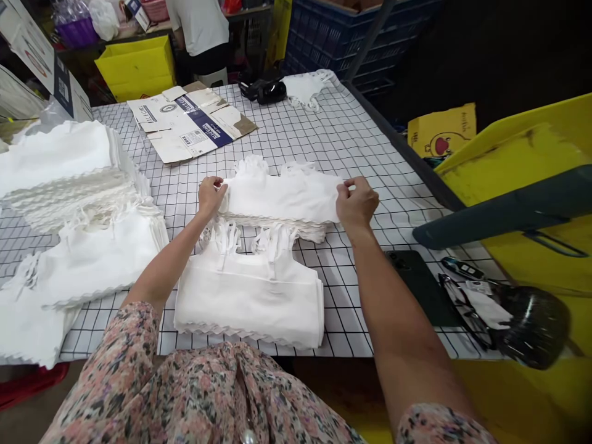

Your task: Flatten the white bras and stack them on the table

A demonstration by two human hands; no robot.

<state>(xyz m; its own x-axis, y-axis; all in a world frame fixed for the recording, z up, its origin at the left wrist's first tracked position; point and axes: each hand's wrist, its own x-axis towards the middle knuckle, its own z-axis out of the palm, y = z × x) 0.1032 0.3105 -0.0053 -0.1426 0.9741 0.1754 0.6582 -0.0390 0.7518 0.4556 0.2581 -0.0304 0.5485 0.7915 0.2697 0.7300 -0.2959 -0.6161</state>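
A stack of white garments (283, 198) lies across the middle of the checked table (351, 148). My left hand (210, 195) pinches the left end of its top piece, fingers closed on the cloth. At the right end my right hand (356, 200) grips the same piece, also closed. Just in front of that stack lies a second white pile (250, 299) with its straps pointing away from me, close to the table's near edge.
More white piles (69, 172) fill the table's left side. A flattened carton (192, 123) and a black tape dispenser (263, 90) lie at the back. A phone (423, 287), glasses and a black bag (531, 327) sit at the right, beside yellow bins (522, 160). Another person (198, 31) stands beyond the table.
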